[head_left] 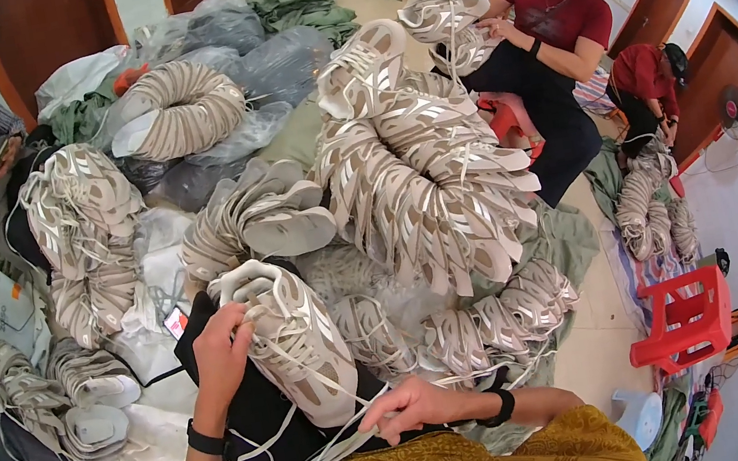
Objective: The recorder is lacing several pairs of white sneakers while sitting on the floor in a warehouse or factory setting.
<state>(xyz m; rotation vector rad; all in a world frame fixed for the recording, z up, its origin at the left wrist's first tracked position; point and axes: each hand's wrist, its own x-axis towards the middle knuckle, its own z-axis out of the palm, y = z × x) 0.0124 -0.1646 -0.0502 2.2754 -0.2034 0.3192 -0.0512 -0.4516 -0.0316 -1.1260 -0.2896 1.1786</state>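
A pale beige and white sports shoe (294,339) is held on the lap, over a black cloth (263,411), near the lower middle of the view. The left hand (222,348) is clenched on the shoe's collar at its upper left side, fingers curled over the rim by the tongue. The right hand (413,405) is closed in a pinch around a bundle of flat white laces (327,454) that run back to the shoe and trail across the lap.

The shoe's long axis runs from upper left to lower right. Its open collar lies at the upper left, toward the floor heaps, and the other end points down and right, toward the right hand; which end is the toe cannot be told for certain. The upper faces the camera.

Several things could go wrong from here. The loose lace ends are many and overlap, so a pull by the right hand could be expected to tighten a tangle rather than a single strand. The shoe is gripped only at the collar, so a hard tug might twist it off the lap. Stacked rows of matching shoes (440,190) are piled on the floor just beyond, and trailing laces could snag on them.

Other people (548,19) are seated at the far edge of the floor, working on similar shoes. A red plastic stool (687,320) stands at the right.
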